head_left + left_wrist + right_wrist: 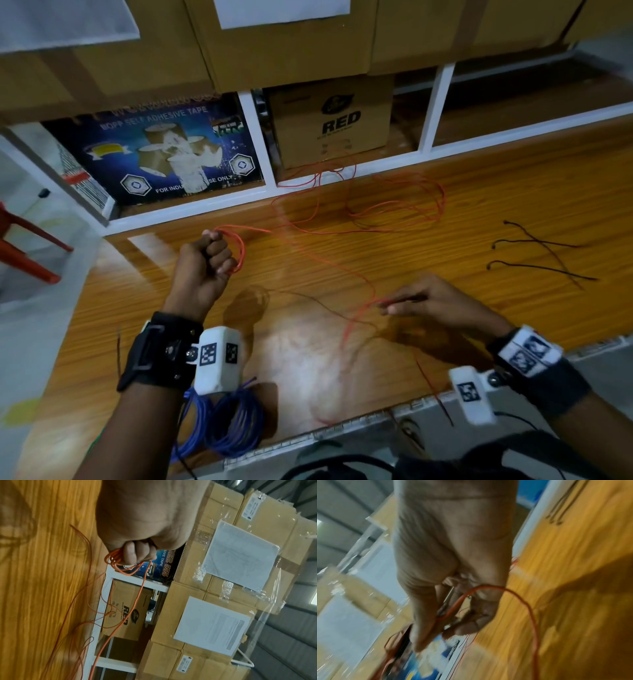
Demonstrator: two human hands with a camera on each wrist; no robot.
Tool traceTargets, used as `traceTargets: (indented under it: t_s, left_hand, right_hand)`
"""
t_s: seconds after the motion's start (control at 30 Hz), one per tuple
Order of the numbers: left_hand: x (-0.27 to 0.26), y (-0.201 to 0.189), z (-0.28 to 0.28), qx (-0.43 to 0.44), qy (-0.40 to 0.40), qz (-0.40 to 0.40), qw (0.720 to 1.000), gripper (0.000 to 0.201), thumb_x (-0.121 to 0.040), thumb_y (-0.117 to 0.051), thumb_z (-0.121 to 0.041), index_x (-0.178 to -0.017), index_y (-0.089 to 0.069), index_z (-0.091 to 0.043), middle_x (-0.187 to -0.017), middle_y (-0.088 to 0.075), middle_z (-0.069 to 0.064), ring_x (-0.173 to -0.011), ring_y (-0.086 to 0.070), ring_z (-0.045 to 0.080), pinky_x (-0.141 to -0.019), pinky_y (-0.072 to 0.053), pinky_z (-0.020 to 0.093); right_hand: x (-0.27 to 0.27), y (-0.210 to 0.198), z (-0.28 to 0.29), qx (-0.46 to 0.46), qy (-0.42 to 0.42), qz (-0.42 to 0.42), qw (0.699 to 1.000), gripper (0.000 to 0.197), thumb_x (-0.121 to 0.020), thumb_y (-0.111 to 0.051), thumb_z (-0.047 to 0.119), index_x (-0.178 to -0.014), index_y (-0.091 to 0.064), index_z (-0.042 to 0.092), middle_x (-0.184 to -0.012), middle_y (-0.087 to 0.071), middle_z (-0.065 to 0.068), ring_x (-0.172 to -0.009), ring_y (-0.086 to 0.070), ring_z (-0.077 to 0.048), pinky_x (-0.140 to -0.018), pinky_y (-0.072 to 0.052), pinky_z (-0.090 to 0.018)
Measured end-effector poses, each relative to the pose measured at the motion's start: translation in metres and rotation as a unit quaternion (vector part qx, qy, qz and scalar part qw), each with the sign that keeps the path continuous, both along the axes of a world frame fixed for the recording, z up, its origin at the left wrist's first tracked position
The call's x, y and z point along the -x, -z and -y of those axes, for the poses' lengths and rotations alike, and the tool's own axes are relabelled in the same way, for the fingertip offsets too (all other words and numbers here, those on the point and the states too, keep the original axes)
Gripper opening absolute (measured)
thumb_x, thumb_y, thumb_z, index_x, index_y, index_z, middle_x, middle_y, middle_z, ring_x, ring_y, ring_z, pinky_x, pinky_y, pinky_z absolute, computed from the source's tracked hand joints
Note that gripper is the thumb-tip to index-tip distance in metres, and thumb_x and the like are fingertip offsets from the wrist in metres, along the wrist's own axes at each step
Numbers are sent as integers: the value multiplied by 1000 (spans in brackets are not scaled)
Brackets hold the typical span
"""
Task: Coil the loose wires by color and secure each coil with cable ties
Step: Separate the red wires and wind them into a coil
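My left hand (214, 255) is a fist gripping a small coil of orange wire (239, 251) above the wooden table; the left wrist view shows the loops (114, 559) bunched under the fingers. From the coil the orange wire (366, 287) runs across the table to my right hand (397, 305), which pinches it between thumb and fingers low over the table. The right wrist view shows that wire (453, 609) passing through the fingers. The rest of the orange wire (394, 205) lies in loose loops at the back. Three black cable ties (537, 253) lie to the right.
A coiled blue wire (226, 425) sits at the table's near edge under my left wrist. White shelving (253, 137) behind the table holds a tape carton (154, 154) and a cardboard box marked RED (332, 123). A red chair (24, 246) stands at the left.
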State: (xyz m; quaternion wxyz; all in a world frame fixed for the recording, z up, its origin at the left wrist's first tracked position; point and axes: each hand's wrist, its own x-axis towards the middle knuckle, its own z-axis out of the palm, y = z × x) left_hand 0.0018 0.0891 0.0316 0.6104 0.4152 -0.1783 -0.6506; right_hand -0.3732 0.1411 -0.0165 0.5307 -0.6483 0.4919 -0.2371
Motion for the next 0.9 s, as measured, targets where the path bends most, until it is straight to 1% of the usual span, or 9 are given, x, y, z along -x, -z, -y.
traceTargets:
  t_s: [0.13,0.3,0.4,0.5,0.6,0.67,0.73,0.83,0.9]
  left_hand:
    - [-9,13,3,-23,-25,-2,999,33,-105,-29,-12,-75,-41,-20,-48,-23,-11,-38,-19,4,-40,-15,20]
    - [-18,32,11,-58,-84,-14,995,34,-102,-27,-6,-73,-38,-21,-49,-21,-10,-38,-18,6,-40,-15,20]
    - [-29,36,12,-63,-128,-16,990,22,-79,-38,-1,-71,-36,-21,-47,-21,-10,-37,-17,6,-39,-15,20]
    - [-33,37,7,-53,-137,-15,989,16,-65,-42,-7,-71,-37,-21,-48,-21,-10,-37,-18,6,-38,-15,20]
    - [-25,35,1,-47,-103,0,994,16,-74,-44,-6,-74,-37,-21,-49,-21,-10,-40,-14,6,-39,-15,20]
    - [-8,29,-6,-40,-47,24,998,23,-94,-38,-6,-76,-40,-20,-50,-21,-10,-47,-7,8,-41,-13,20]
    - [13,21,-15,-30,14,57,998,33,-107,-29,-13,-77,-41,-19,-51,-19,-11,-53,-4,10,-42,-11,20]
    - [38,12,-22,-14,82,98,992,34,-110,-27,-18,-78,-41,-18,-56,-11,-9,-50,-3,11,-43,-9,22]
    - [47,6,-24,-4,114,107,988,32,-109,-28,-16,-80,-41,-17,-52,-17,-10,-44,-6,8,-44,-7,24]
  right_hand:
    - [46,20,-7,-46,97,168,980,52,-51,-99,48,-86,-84,12,-94,-79,-13,-90,-75,-19,-80,-58,-24]
    - [64,38,-9,-100,187,300,930,58,-28,-107,38,-75,-82,13,-81,-77,-6,-75,-73,-12,-71,-59,-19]
    - [67,41,-9,-121,270,352,888,71,-22,-107,31,-84,-80,10,-83,-75,-5,-73,-72,-11,-66,-59,-21]
    - [66,41,-4,-145,319,347,870,84,-29,-105,26,-104,-70,9,-92,-75,-5,-74,-72,-8,-60,-57,-17]
    - [63,39,-2,-146,299,270,903,96,-31,-105,43,-116,-70,14,-98,-76,-5,-63,-62,-6,-45,-44,-15]
    - [52,26,-4,-114,251,175,945,68,-63,-93,44,-123,-71,21,-108,-76,-12,-70,-65,-13,-53,-48,-20]
    - [39,9,-2,-61,221,114,967,43,-84,-77,33,-126,-70,26,-112,-77,-5,-88,-74,-18,-69,-57,-26]
    - [21,-17,9,12,166,64,984,36,-93,-65,42,-128,-67,30,-112,-76,5,-102,-73,-16,-84,-61,-31]
    - [10,-34,14,38,147,56,987,34,-100,-53,45,-128,-66,30,-113,-75,4,-105,-71,-16,-89,-60,-36]
